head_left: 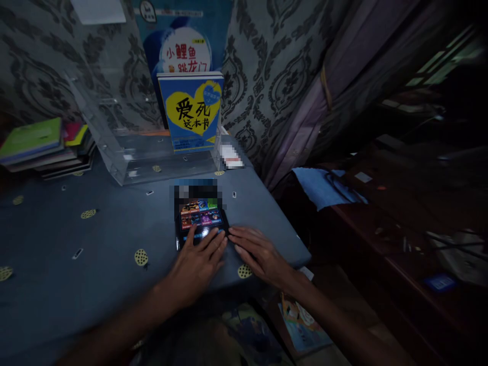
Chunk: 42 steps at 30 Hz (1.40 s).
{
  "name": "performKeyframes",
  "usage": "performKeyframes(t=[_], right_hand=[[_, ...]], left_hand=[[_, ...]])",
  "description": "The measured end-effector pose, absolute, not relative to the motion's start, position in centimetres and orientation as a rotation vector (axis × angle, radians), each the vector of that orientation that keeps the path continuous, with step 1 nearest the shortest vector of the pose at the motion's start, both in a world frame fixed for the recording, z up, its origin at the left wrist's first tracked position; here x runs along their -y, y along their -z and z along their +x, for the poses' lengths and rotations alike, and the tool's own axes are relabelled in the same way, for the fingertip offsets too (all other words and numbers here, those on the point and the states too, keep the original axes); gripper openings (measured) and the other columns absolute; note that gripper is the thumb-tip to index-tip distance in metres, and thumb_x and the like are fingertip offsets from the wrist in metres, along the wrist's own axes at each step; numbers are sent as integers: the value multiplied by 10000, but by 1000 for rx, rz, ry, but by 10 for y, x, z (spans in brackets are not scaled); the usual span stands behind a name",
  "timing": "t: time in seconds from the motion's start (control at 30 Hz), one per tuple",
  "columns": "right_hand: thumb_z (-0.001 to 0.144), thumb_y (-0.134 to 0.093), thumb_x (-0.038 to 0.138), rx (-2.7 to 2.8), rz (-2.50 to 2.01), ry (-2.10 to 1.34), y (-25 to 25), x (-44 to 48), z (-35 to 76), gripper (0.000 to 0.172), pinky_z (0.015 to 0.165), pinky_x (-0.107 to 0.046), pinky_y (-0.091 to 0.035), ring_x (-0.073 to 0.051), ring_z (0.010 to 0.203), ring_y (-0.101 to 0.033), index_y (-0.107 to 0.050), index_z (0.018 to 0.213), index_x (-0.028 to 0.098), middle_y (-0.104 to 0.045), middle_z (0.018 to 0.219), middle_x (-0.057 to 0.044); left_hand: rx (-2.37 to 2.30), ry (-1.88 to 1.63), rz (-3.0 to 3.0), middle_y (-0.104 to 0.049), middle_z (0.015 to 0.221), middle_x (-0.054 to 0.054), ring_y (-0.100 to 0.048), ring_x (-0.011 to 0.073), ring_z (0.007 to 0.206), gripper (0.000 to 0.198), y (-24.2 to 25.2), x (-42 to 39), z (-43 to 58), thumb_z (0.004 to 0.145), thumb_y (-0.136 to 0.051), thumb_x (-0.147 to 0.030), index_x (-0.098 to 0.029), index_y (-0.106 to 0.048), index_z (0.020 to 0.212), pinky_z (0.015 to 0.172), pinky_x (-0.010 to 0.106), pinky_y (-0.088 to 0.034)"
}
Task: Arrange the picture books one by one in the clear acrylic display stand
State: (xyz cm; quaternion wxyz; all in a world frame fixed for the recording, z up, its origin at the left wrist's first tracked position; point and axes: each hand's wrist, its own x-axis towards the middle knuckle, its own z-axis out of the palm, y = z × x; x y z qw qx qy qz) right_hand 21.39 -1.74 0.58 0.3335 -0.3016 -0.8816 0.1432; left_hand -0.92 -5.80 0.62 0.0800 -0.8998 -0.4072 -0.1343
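Observation:
A dark, glossy, flat thing with rows of small colour pictures (202, 217), like a book cover, lies on the blue tablecloth near the front edge. Blurred blocks hide its far part. My left hand (200, 262) rests flat over its near part, fingers stretched out and spread. Along its right edge lies my right hand (263, 254), fingers straight and close together, the tips touching or nearly touching the edge. Neither hand grips anything.
Behind stands a clear acrylic rack (114, 147) holding a blue book with a yellow heart (194, 114); a larger blue book (183, 30) rises behind it. Stacked books (34, 145) are at the left. A light blue cloth (324, 187) lies on dark furniture at right.

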Motion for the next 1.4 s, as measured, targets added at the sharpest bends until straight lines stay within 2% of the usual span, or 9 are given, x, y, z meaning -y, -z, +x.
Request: performKeyframes(t=[0.23, 0.47, 0.77, 0.97, 1.17, 1.4], right_hand=[[968, -511, 162, 2313, -756, -294, -3, 17, 212, 296, 960, -463, -579, -236, 1150, -660, -668, 1216, 193, -714, 1209, -116], [966, -515, 158, 2311, -742, -310, 0, 16, 213, 324, 970, -473, -571, -240, 1158, -659, -645, 1257, 218, -707, 1225, -113], [951, -547, 142, 2315, -732, -300, 1, 16, 214, 328, 965, -467, -575, -245, 1149, -665, -645, 1253, 222, -708, 1225, -107], [953, -550, 161, 2330, -727, -273, -2, 14, 215, 325, 950, -487, -580, -256, 1144, -666, -643, 1257, 228, -710, 1220, -106], [969, -524, 171, 2412, -620, -303, -18, 13, 194, 314, 1018, -479, -540, -237, 1168, -652, -641, 1259, 203, -707, 1227, -110], [1027, -434, 301, 2735, -408, -528, -36, 4, 143, 409, 1175, -453, -387, -208, 1363, -495, -536, 1387, 134, -584, 1416, -125]], left_hand=[[1326, 542, -2590, -614, 1376, 83, -513, 221, 1340, 368, -10, 76, -17, 1056, -353, -282, -159, -563, 1333, 1233, 571, -91], [1476, 477, -2505, -596, 1391, 111, -569, 249, 1280, 379, -15, 94, -29, 1050, -332, -246, -142, -583, 1314, 1198, 595, -201], [1674, 568, -2340, -636, 1342, 106, -615, 276, 1209, 384, -12, 110, -37, 1035, -323, -230, -160, -618, 1271, 1176, 600, -194], [1694, 597, -2291, -650, 1320, 133, -633, 279, 1159, 386, -9, 114, -38, 1029, -338, -236, -122, -587, 1301, 1099, 534, -318], [1722, 644, -2246, -688, 1257, 117, -631, 262, 1130, 374, -6, 114, -35, 1021, -349, -225, -129, -606, 1275, 1035, 483, -369], [1676, 607, -2249, -706, 1213, 111, -628, 255, 1107, 344, -6, 114, -37, 1013, -366, -187, -117, -652, 1192, 1014, 459, -372]])
